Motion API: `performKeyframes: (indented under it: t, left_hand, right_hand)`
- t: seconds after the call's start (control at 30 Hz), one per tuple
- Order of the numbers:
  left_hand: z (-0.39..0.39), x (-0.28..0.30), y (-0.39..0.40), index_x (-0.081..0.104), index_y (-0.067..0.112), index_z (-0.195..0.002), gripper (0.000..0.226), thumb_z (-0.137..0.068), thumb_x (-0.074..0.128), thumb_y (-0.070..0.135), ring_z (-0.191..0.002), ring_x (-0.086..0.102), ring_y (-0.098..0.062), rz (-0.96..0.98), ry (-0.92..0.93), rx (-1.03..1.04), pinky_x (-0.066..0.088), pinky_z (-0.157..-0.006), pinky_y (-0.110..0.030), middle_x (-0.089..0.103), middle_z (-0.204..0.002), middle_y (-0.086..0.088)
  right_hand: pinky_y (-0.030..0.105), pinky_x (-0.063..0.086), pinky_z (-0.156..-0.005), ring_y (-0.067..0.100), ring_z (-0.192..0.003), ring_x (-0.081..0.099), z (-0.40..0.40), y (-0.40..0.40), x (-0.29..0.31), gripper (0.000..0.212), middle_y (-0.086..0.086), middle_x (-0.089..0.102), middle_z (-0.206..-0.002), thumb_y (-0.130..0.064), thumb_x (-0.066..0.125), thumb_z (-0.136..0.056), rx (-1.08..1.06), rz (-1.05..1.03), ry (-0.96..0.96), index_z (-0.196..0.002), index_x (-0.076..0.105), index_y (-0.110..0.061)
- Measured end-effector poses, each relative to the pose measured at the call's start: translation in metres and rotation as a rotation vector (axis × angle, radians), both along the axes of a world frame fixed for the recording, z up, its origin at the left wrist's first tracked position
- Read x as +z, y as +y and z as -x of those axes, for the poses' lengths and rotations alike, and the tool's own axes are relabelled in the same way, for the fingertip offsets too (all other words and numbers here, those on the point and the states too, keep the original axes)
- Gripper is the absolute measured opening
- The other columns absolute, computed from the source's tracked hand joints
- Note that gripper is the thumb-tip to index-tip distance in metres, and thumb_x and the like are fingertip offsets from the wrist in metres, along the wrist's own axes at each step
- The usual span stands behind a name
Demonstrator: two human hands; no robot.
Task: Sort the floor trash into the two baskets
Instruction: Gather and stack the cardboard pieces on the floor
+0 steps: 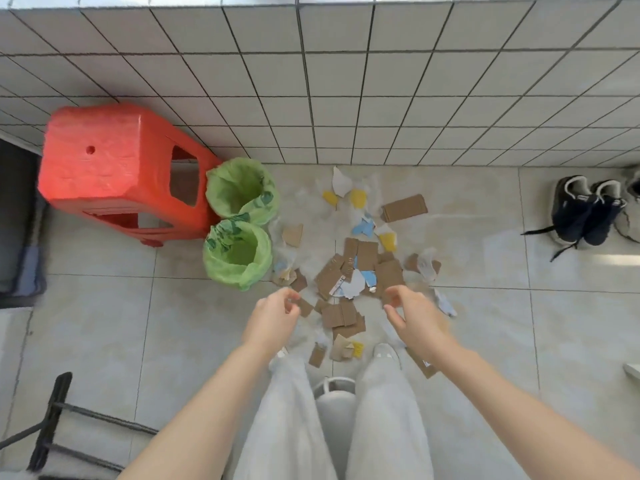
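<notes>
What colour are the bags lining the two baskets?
Light green, with darker green print on the bags; the head view shows it.

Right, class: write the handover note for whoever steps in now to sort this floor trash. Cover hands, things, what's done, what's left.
Left hand: loosely curled, empty, above the scraps.
Right hand: open, empty, above the scraps.
Two green-lined baskets, far and near, stand beside the red stool; both look empty.
Cardboard pieces, yellow scraps, blue and white paper and clear plastic litter the floor.
Done: nothing visibly sorted.
Left: everything.
</notes>
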State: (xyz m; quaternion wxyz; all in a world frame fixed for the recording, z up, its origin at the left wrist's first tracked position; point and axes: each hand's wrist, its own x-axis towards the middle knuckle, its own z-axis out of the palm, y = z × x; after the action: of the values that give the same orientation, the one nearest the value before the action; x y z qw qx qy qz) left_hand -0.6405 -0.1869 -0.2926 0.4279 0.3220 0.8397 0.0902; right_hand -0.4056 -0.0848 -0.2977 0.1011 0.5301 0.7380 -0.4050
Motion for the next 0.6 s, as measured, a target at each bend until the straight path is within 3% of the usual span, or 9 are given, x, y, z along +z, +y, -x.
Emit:
performKeyframes:
  t: [0.17,0.37,0.47,0.6]
  left_hand:
    - [0.041,-0.097,0.029,0.058,0.025,-0.117,0.034,-0.089,0.041,0.017,-0.084,0.057,-0.022,0.026,0.041,-0.315,0.044,-0.066,-0.03,0.065,-0.097,0.002]
    - [0.055,-0.267,0.04,0.059,0.023,-0.118,0.032,-0.09,0.044,0.02,-0.101,0.06,-0.027,0.08,0.028,-0.504,0.048,-0.077,-0.034,0.066,-0.109,-0.002]
    - [0.055,-0.352,0.037,0.058,0.02,-0.118,0.031,-0.09,0.044,0.019,-0.101,0.06,-0.027,0.118,-0.008,-0.599,0.05,-0.08,-0.036,0.066,-0.109,-0.007]
    - [0.052,-0.439,0.034,0.057,0.022,-0.12,0.034,-0.09,0.043,0.017,-0.096,0.059,-0.024,0.092,-0.007,-0.657,0.052,-0.08,-0.036,0.067,-0.102,-0.004]
  right_hand:
    - [0.028,0.039,-0.082,0.015,-0.109,0.048,0.04,-0.002,-0.098,0.033,-0.007,0.059,-0.101,-0.028,0.046,-0.097,-0.127,0.01,-0.011,-0.128,0.048,-0.017]
    - [0.025,0.037,-0.079,0.015,-0.115,0.046,0.059,0.002,-0.255,0.036,-0.007,0.058,-0.102,-0.03,0.046,-0.097,-0.096,0.016,-0.036,-0.13,0.046,-0.017]
    - [0.029,0.042,-0.086,0.015,-0.11,0.05,0.054,0.011,-0.331,0.039,-0.005,0.061,-0.113,-0.036,0.049,-0.095,-0.027,0.081,-0.04,-0.13,0.047,-0.019]
    - [0.025,0.039,-0.087,0.011,-0.107,0.052,0.045,0.033,-0.41,0.041,-0.01,0.06,-0.112,-0.045,0.052,-0.092,0.008,0.103,0.018,-0.126,0.049,-0.023]
